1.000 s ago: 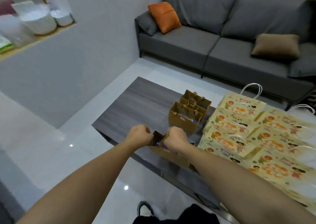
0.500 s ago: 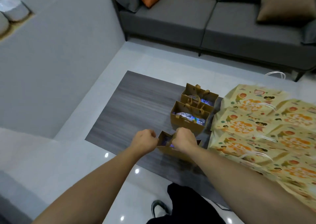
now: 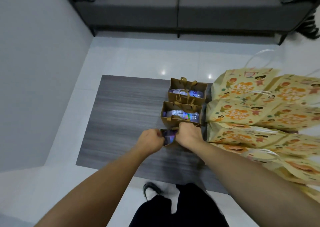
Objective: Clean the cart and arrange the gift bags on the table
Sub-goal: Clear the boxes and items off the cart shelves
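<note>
Head cam, looking down: both hands work the nearest small brown bag [image 3: 167,139] at the tabletop [image 3: 128,116] near edge. Left hand [image 3: 150,141] has its grip curled tight on the bag's left rim; right hand [image 3: 189,134] has fingers curled over the right rim, w/ the bag mouth held apart between them. Something shiny purple-blue shows inside; can't tell what it is.

Behind it, 2 more small kraft-paper bags stand upright in a row, touching: middle bag [image 3: 181,115] and far bag [image 3: 187,91]. Both are boxy, open-topped, w/ brown handles, and hold crinkly clear-wrapped items w/ blue-violet glints.

Just right of the row, large yellow gift bags [image 3: 256,112] lie flat and overlapping, fanned across the tabletop's right side. Paper is matte, printed w/ orange lettering and cartoon kids; white cord handles stick out past the far edge.

Tabletop is dark grey w/ streaky wood grain, rectangular. Floor [image 3: 131,57] is glossy pale tile w/ light spots. Grey fabric sofa [image 3: 173,6] sits beyond.
</note>
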### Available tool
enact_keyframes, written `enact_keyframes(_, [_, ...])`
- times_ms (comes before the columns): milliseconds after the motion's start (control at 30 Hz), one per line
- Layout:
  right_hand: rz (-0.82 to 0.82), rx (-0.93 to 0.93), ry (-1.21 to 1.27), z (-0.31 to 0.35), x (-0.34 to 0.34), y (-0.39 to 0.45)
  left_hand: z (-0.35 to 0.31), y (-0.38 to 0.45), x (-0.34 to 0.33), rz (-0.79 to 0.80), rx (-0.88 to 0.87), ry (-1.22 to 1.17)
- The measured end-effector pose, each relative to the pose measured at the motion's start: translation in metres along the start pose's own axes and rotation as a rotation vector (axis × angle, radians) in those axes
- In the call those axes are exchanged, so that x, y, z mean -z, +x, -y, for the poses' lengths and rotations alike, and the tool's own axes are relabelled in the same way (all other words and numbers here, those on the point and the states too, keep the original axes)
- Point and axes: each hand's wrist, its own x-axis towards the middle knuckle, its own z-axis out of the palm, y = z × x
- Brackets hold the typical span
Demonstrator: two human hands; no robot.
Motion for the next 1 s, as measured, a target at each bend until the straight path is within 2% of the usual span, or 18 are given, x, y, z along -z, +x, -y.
enact_keyframes(300, [-0.087, -0.211, 0.144, 0.006, -0.004, -0.014, 0.002, 0.005, 0.031, 0.078, -0.217, 0.074])
enact_keyframes(433, [-0.155, -0.216, 0.124, 0.019, -0.003, -0.035, 0.019, -0.003, 0.052, 0.075, -0.316, 0.115])
enact_keyframes(567, [-0.257, -0.205, 0.11, 0.029, 0.013, -0.065, 0.019, -0.008, 0.073, -0.004, -0.4, 0.162])
enact_keyframes(800, [-0.431, -0.312, 0.123, 0.027, 0.025, -0.148, -0.018, -0.047, 0.08, -0.035, -0.669, 0.207])
enact_keyframes(1000, [-0.597, -0.47, 0.185, -0.008, 0.036, -0.235, -0.08, -0.125, 0.057, -0.012, -0.936, 0.313])
